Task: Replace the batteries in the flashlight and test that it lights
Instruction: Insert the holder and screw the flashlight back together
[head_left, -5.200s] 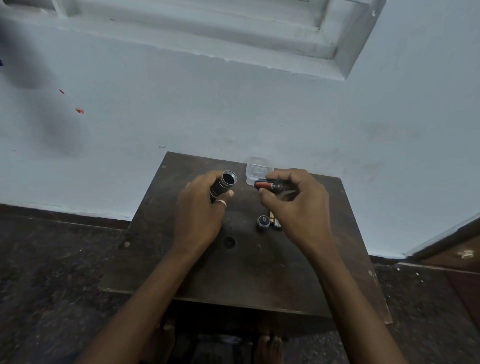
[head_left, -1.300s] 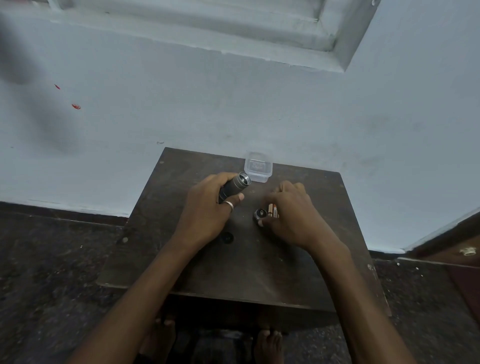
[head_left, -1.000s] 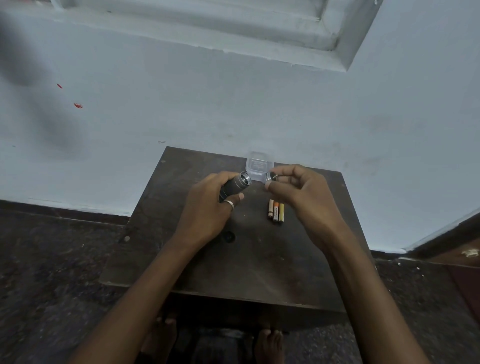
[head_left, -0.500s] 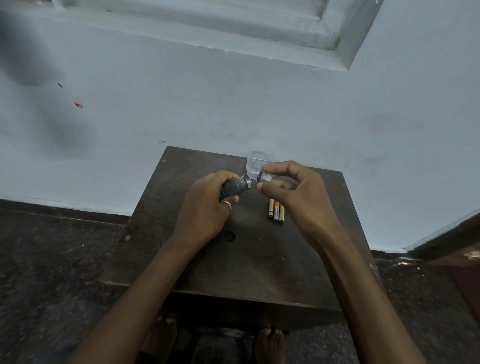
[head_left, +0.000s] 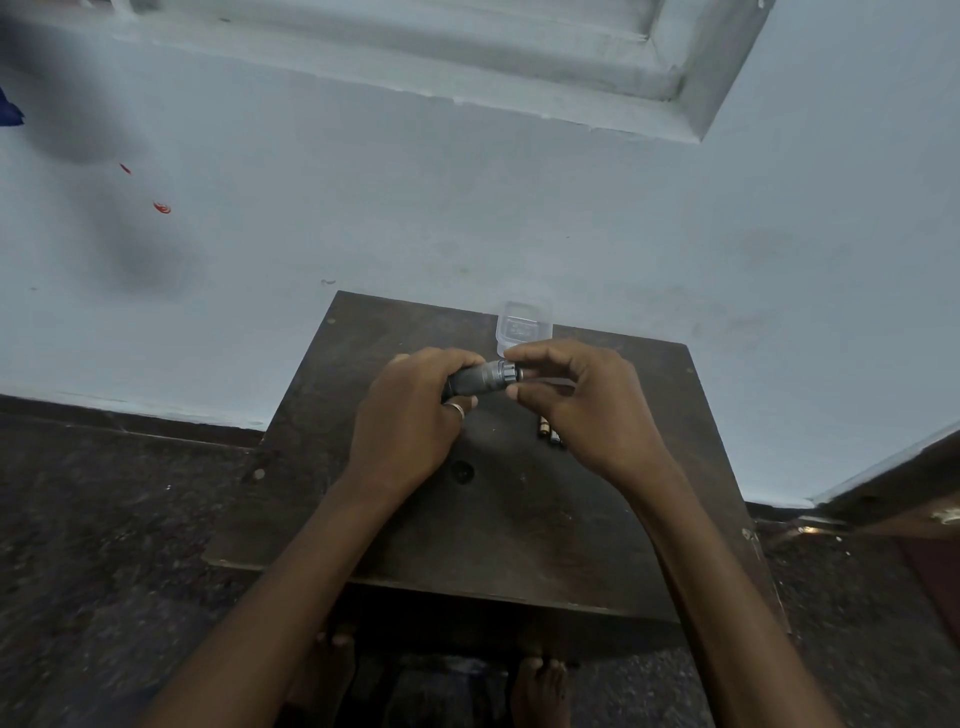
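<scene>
My left hand (head_left: 410, 415) grips the dark body of the small flashlight (head_left: 475, 379), held level above the dark wooden table (head_left: 519, 519). My right hand (head_left: 587, 405) pinches the flashlight's end cap (head_left: 509, 372) between thumb and fingers, and the cap sits against the open end of the body. Loose batteries (head_left: 549, 432) lie on the table below my right hand, which hides most of them.
A small clear plastic box (head_left: 523, 326) stands at the table's far edge against the pale blue wall. A round hole (head_left: 462, 472) shows in the tabletop near my left wrist. Dark speckled floor surrounds the table, and bare toes show under its near edge.
My right hand picked the end cap up from beside the batteries, carried it to the flashlight's open end, and now holds it against the body. The left hand has kept its grip.
</scene>
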